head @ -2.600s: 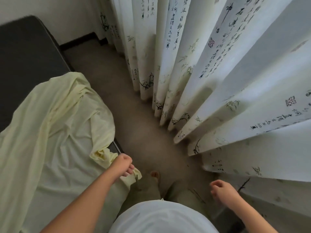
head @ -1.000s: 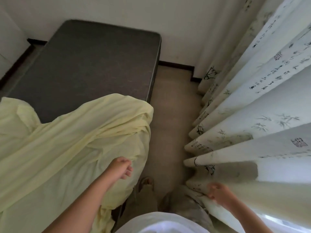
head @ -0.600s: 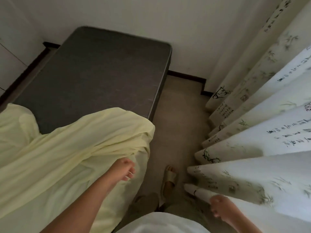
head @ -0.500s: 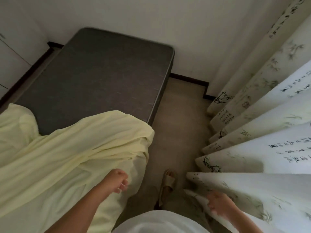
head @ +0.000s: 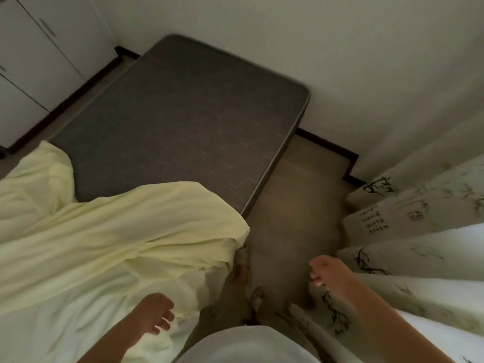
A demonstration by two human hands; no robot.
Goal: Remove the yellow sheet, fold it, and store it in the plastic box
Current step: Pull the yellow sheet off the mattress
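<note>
Your left hand (head: 154,314) sits over the yellow sheet (head: 104,231), grip indiscernible; your right hand (head: 326,273) hangs loosely curled, empty, beside the curtain (head: 419,226)

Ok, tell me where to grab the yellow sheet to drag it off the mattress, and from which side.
Take the yellow sheet at its bunched corner on the right edge of the mattress, coming in from the floor side. The cloth is gathered into thick folds there and spills over the edge, so fingers can close round a bundle; the flatter stretches offer less to pinch.
</note>
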